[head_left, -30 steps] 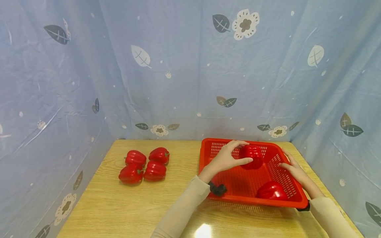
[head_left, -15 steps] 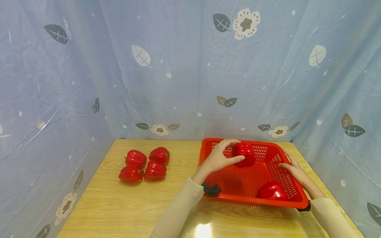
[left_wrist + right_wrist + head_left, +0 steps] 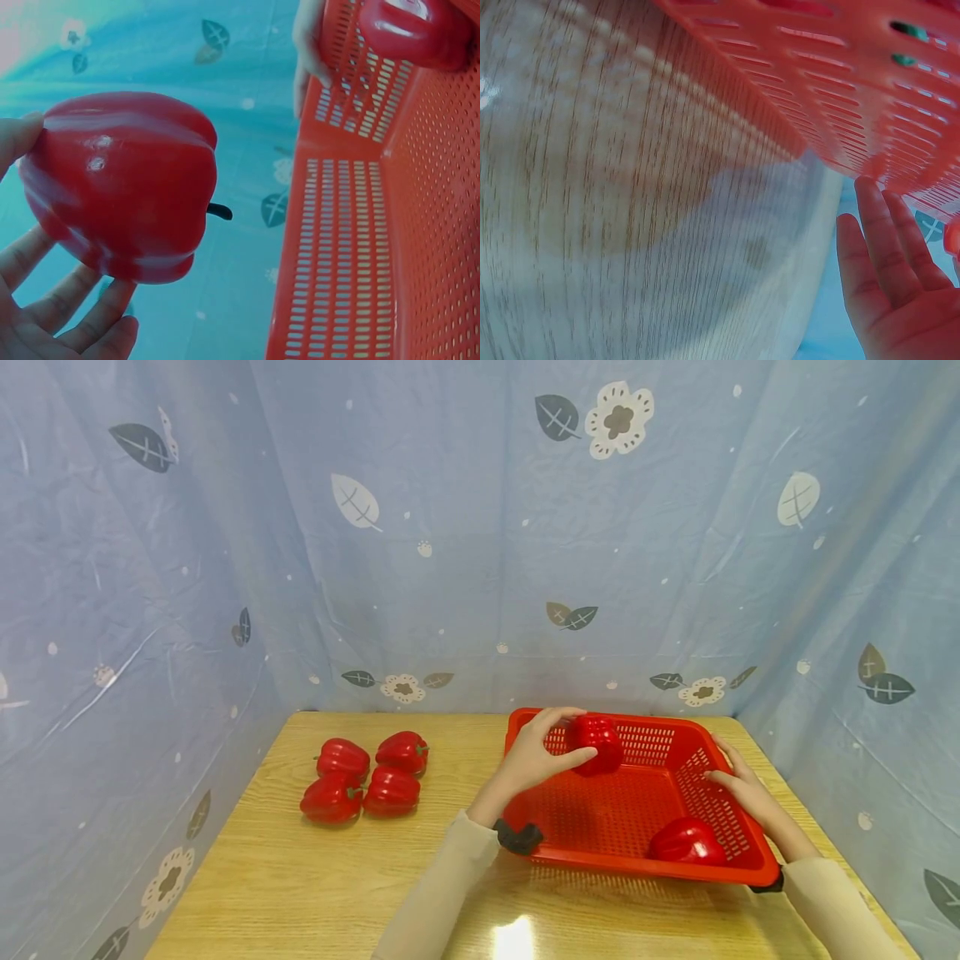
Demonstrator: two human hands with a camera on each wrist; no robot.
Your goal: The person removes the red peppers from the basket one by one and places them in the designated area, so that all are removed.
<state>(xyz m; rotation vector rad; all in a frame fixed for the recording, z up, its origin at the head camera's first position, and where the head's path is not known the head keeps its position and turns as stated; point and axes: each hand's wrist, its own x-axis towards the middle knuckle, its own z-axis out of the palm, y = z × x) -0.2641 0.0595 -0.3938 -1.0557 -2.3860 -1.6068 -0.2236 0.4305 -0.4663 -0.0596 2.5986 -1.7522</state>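
your left hand (image 3: 528,762) grips one pepper (image 3: 600,749); straight-fingered right hand (image 3: 746,787) straddles the basket (image 3: 600,862). four peppers (image 3: 392,792) outside seem done; one basketed pepper (image 3: 687,842) remains.

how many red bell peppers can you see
6: four red bell peppers on the table, one pepper in the left hand, another pepper in the near right corner of the red basket. The left hand could hide more.
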